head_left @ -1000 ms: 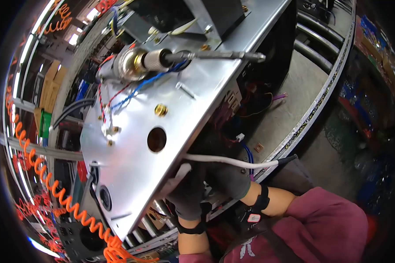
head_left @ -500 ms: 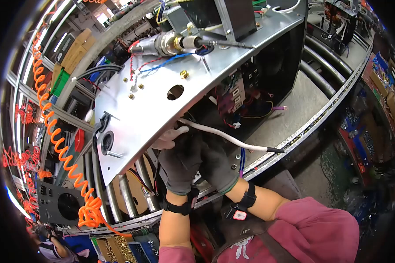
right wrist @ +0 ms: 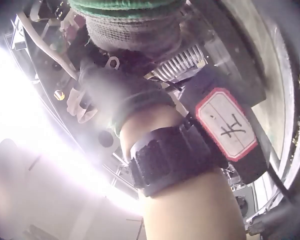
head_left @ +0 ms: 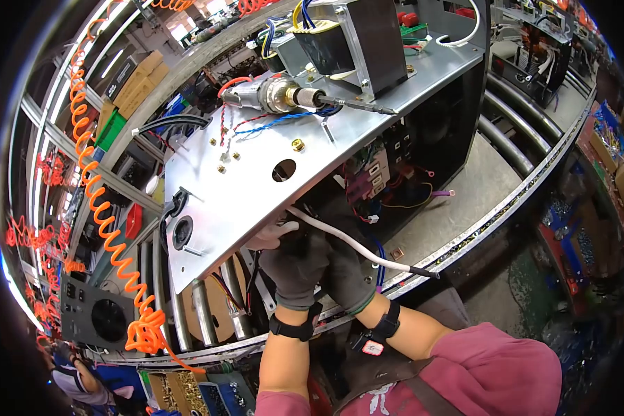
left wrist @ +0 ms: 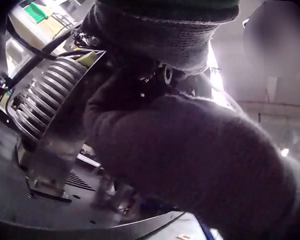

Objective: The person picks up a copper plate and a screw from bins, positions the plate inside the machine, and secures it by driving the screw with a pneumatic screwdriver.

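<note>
- Head: gloved left hand [head_left: 295,276] and right hand [head_left: 349,279] set close together below the panel [head_left: 239,186] edge; white cable [head_left: 360,234] draped just above, easily snagged. Power screwdriver [head_left: 274,95] might be rolled off by a jolt.
- Left wrist: ring terminal [left wrist: 168,80] seen between gloves; could be dropped if loosely pinched.
- Right wrist: fingertips obscured; neither hand's grasp can be told.

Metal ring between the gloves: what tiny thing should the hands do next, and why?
Perhaps one gloved hand should shift slightly away from the other hand, to show more of the ring. Both wrist views show the ring between the hands, but they crowd close together and hide what it is joined to.
</note>
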{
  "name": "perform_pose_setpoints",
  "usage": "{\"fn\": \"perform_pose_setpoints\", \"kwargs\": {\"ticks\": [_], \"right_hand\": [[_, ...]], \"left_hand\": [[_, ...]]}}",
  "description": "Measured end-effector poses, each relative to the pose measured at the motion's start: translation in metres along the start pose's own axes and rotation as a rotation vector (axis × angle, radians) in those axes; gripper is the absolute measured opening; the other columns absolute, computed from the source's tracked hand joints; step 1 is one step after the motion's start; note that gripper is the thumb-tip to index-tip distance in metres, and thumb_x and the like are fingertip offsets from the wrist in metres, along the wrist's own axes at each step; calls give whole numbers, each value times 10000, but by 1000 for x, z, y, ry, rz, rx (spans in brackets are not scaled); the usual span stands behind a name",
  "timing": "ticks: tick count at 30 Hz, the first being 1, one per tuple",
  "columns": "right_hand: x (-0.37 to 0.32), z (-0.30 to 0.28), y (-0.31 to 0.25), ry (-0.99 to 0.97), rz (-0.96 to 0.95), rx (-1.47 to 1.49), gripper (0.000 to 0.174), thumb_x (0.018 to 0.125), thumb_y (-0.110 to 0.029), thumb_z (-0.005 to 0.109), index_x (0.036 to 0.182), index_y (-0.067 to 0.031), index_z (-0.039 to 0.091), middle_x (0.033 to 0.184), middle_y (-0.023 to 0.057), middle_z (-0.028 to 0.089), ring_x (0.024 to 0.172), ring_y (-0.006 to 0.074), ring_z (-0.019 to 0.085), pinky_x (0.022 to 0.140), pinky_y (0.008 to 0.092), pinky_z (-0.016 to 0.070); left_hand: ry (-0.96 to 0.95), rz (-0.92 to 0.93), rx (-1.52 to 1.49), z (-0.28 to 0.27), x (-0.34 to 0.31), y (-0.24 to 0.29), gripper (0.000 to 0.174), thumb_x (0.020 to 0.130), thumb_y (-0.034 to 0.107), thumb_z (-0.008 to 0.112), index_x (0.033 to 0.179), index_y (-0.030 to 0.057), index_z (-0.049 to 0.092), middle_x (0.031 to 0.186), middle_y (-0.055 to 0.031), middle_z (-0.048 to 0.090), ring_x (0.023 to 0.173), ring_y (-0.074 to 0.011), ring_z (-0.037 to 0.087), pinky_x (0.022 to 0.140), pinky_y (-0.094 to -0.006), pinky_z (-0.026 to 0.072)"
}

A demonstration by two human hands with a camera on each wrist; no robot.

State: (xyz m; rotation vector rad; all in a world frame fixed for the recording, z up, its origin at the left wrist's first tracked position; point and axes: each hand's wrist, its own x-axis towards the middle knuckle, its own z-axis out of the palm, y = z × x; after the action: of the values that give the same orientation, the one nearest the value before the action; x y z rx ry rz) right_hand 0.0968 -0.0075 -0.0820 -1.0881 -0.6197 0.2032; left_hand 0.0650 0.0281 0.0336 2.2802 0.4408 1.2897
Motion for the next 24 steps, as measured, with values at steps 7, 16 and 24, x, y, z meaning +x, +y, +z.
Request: {"fn": "perform_pose_setpoints", "kwargs": {"ticks": [7, 16, 24], "right_hand": [[4, -10, -28, -63, -28, 0, 291, 894, 3, 534, 1183, -8, 567, 1056, 163, 624, 945, 263, 597, 812, 321, 490], [22, -13, -69, -53, -168, -137, 298, 864, 37, 514, 1146, -17, 594, 1015, 164, 640, 902, 273, 619, 789, 351, 510], [7, 4, -44, -57, 118, -4, 291, 940, -106, 534, 1223, -47, 568, 1145, 103, 617, 1043, 203, 589, 894, 314, 473]], "left_hand": [[32, -58, -34, 0, 0, 1, 210, 804, 142, 666, 945, -13, 660, 820, -90, 696, 749, -197, 688, 659, -284, 525], [150, -195, -204, 10, -3, -11, 207, 875, 96, 595, 1034, -33, 624, 954, -135, 684, 847, -214, 661, 714, -309, 519], [8, 193, 407, -1, -8, -17, 232, 892, 56, 577, 1103, -40, 596, 991, -124, 659, 899, -213, 632, 775, -309, 501]]}}
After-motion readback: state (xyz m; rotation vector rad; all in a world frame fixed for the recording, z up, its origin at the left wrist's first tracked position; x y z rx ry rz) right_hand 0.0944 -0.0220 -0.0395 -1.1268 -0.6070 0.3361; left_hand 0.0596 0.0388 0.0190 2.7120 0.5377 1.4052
